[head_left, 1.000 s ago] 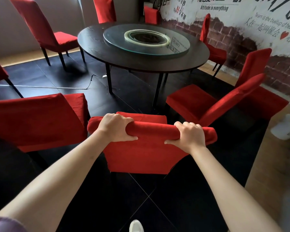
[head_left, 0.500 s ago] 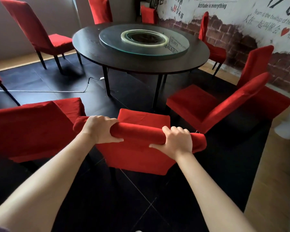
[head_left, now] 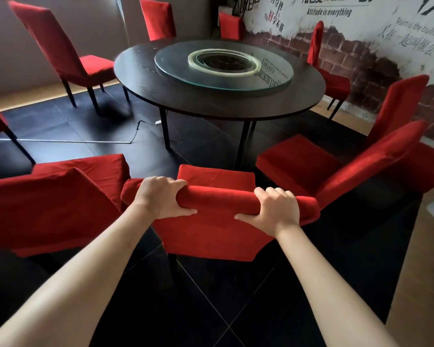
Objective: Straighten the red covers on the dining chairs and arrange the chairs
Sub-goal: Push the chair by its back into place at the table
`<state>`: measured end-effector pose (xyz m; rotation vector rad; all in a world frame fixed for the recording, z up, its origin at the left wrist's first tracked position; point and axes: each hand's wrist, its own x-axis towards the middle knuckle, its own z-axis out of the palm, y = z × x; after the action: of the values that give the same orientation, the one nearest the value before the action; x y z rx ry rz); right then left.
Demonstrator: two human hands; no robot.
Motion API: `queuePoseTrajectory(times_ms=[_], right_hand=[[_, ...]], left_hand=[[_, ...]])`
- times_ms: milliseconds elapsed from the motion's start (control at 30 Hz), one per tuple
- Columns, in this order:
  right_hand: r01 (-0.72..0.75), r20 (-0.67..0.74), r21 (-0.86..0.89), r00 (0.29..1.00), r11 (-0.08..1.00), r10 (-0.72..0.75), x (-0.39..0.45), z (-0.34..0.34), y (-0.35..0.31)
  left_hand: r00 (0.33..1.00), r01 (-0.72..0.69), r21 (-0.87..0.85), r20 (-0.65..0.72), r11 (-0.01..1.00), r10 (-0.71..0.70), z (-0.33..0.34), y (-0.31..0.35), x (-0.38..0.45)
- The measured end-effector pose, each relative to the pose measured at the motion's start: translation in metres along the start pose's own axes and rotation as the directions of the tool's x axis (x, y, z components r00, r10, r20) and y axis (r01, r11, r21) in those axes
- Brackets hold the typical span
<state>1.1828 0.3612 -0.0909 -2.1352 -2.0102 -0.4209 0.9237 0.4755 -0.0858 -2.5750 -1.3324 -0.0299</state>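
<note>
Round dark wooden dining table point(head_left: 145, 71) with its glass turntable point(head_left: 273, 78) fills the far floor; just short of it, between two neighbours, sits the red fabric-covered dining chair point(head_left: 211, 236); left hand point(head_left: 161, 199) and right hand point(head_left: 276, 211) grip its top edge, fingers curled over, thumbs pressing the back

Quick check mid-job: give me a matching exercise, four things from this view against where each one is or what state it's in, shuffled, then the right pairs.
Things:
1. left hand
2. right hand
3. glass turntable
4. white cable

Places or states:
A. lies along the dark floor
B. sits on the round table
C. grips the near chair backrest top, toward its right end
D. grips the same backrest top, toward its left end

Pairs: 1-D, 2-C, 3-B, 4-A
</note>
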Motion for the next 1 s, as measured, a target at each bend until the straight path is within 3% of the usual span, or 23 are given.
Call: queuePoseTrajectory(times_ms=[533, 1000], right_hand=[[0.058, 0.034, 0.036, 0.998, 0.998, -0.059, 0.110, 0.037, 0.033], [0.047, 0.050, 0.029, 0.998, 0.998, -0.048, 0.117, 0.046, 0.035]], left_hand=[[0.991, 0.131, -0.024, 0.035, 0.991, -0.130, 0.022, -0.023, 0.094], [0.985, 0.156, -0.116, 0.093, 0.981, -0.146, 0.015, -0.022, 0.097]])
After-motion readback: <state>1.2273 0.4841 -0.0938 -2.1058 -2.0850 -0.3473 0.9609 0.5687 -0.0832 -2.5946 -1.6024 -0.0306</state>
